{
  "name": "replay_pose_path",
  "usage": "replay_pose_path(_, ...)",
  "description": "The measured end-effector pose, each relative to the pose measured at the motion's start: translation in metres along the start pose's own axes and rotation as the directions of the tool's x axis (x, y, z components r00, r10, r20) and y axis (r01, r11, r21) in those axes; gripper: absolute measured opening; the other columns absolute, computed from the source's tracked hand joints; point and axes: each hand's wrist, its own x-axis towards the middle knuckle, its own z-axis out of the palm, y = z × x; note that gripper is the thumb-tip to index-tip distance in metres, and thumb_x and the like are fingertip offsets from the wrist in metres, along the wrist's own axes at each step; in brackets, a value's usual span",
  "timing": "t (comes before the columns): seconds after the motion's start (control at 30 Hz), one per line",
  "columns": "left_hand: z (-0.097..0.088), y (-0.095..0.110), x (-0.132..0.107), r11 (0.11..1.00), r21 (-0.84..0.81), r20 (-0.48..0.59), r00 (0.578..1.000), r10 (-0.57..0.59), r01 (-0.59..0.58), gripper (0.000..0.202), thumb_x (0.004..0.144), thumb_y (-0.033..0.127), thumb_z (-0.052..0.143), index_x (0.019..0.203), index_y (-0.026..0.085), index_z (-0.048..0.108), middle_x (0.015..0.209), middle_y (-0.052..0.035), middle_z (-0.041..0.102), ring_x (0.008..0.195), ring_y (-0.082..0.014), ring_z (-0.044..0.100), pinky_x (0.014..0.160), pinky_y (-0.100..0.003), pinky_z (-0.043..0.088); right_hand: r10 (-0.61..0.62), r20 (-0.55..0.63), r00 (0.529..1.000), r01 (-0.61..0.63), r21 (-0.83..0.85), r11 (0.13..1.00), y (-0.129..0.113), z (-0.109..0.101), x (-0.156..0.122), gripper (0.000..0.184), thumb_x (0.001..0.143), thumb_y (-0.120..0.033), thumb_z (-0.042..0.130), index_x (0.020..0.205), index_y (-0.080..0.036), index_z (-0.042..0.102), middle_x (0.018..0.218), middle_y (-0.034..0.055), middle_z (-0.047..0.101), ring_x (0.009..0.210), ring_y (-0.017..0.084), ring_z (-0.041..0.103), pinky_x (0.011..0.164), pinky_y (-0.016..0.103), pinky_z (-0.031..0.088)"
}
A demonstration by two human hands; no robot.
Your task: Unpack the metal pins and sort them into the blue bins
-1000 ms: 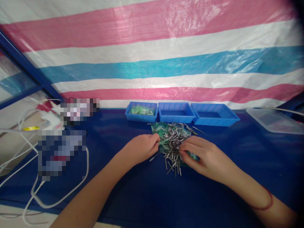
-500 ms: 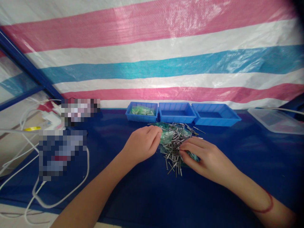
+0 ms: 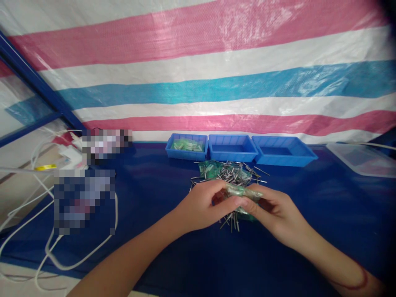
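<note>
green packet [image 3: 236,190], striped pink-white-blue sheet [image 3: 204,74]

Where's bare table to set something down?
Bare blue tabletop: between the forearms; right of the right hand, before the clear plastic tray; between white cables and left hand. Crowded: metal pins around both hands, blue bins behind.

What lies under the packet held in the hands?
Thin metal pieces and green plastic show below, on the blue table; the packet, left hand and right hand hide what lies directly beneath.

Left hand [image 3: 202,208] and right hand [image 3: 280,212] hide parts of the metal pins [image 3: 233,175] and green packet [image 3: 239,191]; clear tray [image 3: 361,160] cut by right edge.
</note>
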Motion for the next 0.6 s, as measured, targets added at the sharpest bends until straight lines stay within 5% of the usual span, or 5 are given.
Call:
replay_pose_path(0.1, 0.0, -0.005, 0.002, 1.0, 0.021, -0.018, 1.0, 0.022, -0.021, 0.028, 0.09, 0.038, 0.055, 0.074, 0.015, 0.055, 0.066, 0.0021, 0.052, 0.06, -0.0095, 0.048, 0.056, -0.02, 0.038, 0.029, 0.0, 1.0, -0.029, 0.023, 0.999, -0.001, -0.002, 0.001, 0.017, 0.088, -0.037, 0.059, 0.083, -0.021, 0.062, 0.073, 0.0, 0.054, 0.066, 0.014, 0.048, 0.059, 0.025, 0.039)
replay_pose_path(0.23, 0.002, -0.01, 0.003, 0.994, 0.045, -0.18, 0.977, 0.11, -0.104, 0.02, 0.09, 0.033, 0.056, 0.082, 0.015, 0.059, 0.07, 0.0002, 0.056, 0.064, -0.0109, 0.052, 0.06, -0.022, 0.041, 0.119, -0.006, 0.993, -0.115, 0.199, 0.973, -0.001, -0.004, 0.005, 0.028, 0.088, -0.049, 0.055, 0.088, -0.021, 0.061, 0.071, 0.0006, 0.056, 0.061, 0.013, 0.048, 0.054, 0.024, 0.038)
replay_pose_path(0.33, 0.002, -0.01, 0.001, 0.959, 0.145, -0.285, 0.917, 0.277, -0.245, 0.015, 0.09, 0.027, 0.057, 0.093, 0.015, 0.064, 0.08, -0.0034, 0.061, 0.074, -0.0128, 0.058, 0.067, -0.023, 0.047, 0.238, 0.085, 0.967, -0.252, 0.423, 0.87, 0.0, -0.004, 0.008, 0.052, 0.087, -0.067, 0.04, 0.081, -0.019, 0.058, 0.063, 0.0011, 0.055, 0.046, 0.01, 0.041, 0.041, 0.022, 0.028)
replay_pose_path(0.43, 0.003, -0.008, -0.001, 0.876, 0.286, -0.236, 0.857, 0.457, -0.389, 0.016, 0.093, 0.021, 0.051, 0.1, 0.017, 0.066, 0.092, -0.006, 0.064, 0.085, -0.0136, 0.061, 0.076, -0.025, 0.05, 0.306, 0.241, 0.921, -0.389, 0.546, 0.742, -0.004, -0.001, 0.008, 0.062, 0.083, -0.074, 0.035, 0.074, -0.016, 0.057, 0.063, 0.0033, 0.058, 0.042, 0.008, 0.038, 0.038, 0.02, 0.024)
replay_pose_path(0.6, 0.007, -0.009, -0.004, 0.796, 0.417, -0.108, 0.845, 0.523, -0.439, 0.024, 0.093, 0.015, 0.047, 0.106, 0.023, 0.066, 0.113, -0.0062, 0.061, 0.101, -0.016, 0.06, 0.09, -0.031, 0.05, 0.352, 0.27, 0.896, -0.442, 0.613, 0.655, -0.016, -0.001, 0.005, 0.032, 0.083, -0.049, 0.062, 0.088, -0.018, 0.058, 0.059, -0.0015, 0.057, 0.047, 0.008, 0.049, 0.042, 0.017, 0.034)
